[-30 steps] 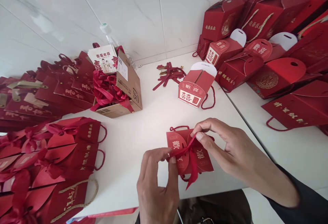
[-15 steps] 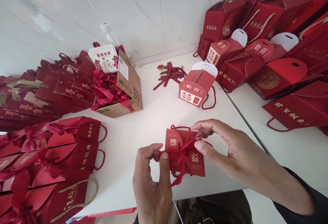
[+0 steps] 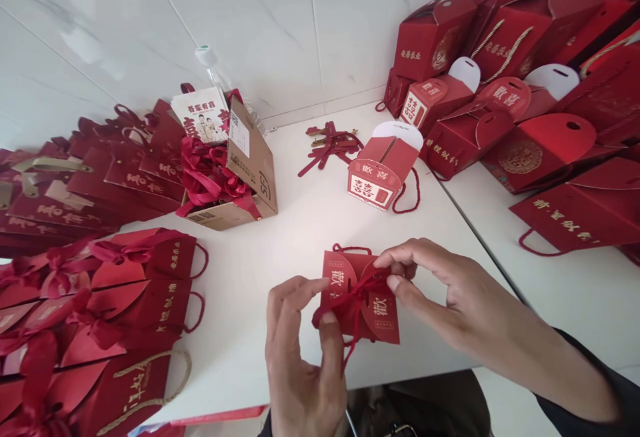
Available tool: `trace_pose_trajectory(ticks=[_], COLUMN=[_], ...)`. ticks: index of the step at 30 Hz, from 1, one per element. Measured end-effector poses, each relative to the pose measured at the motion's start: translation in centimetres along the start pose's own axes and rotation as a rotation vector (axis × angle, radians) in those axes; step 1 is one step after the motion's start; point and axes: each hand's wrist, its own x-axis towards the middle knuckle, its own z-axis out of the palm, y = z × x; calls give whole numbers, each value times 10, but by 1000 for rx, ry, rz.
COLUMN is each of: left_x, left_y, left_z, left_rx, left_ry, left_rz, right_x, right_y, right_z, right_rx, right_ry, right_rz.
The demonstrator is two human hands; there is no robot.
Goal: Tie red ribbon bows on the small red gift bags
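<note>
A small red gift box [image 3: 383,327] lies on the white table, its rounded top flaps folded over and printed with gold characters. Across its top runs a red ribbon [image 3: 357,295], tied in a bow with a loop on either side and a tail hanging toward me. My left hand [image 3: 305,343] has its thumb on the left loop, with the index finger raised just above it. The right loop is between the thumb and fingers of my right hand [image 3: 425,283]. Red cord handles [image 3: 353,248] show along the box's far edge.
Beyond stands another red box [image 3: 385,163], beside loose dark red straps [image 3: 333,143]. A cardboard carton [image 3: 253,163] holds ribbons. Ribbon-tied boxes [image 3: 165,270] line the left, with red bags [image 3: 125,170] behind. More red boxes [image 3: 545,150] crowd the right.
The left loop of the bow looks wider and fuller. My left index finger has lifted and stretched toward the box. My right hand has moved slightly, still at the right loop.
</note>
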Motion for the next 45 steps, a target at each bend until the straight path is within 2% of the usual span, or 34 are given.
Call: trace_pose_trajectory(ticks=[3, 6, 14, 26, 29, 33, 39, 45], left_x=[0, 0, 4, 11, 11, 10, 3, 0], left_y=[5, 9, 11, 15, 12, 7, 4, 2], left_z=[0, 4, 19, 30, 28, 18, 9, 11], left_rx=[-44, -28, 135, 138, 142, 51, -74, -126], left_ry=[-103, -138, -54, 2, 2, -57, -125, -59], left_rz=[7, -7, -6, -25, -21, -22, 54, 86], right_x=[1, 1, 0, 0, 0, -1, 0, 2], right_y=[1, 1, -1, -2, -1, 2, 2, -3], right_z=[1, 2, 4, 6, 6, 6, 6, 5], right_rx=[13, 34, 141, 158, 173, 181, 232, 193], right_ry=[-15, -26, -67, -68, -73, -66, -53, -31], right_rz=[24, 67, 117, 92, 104, 115, 125, 136])
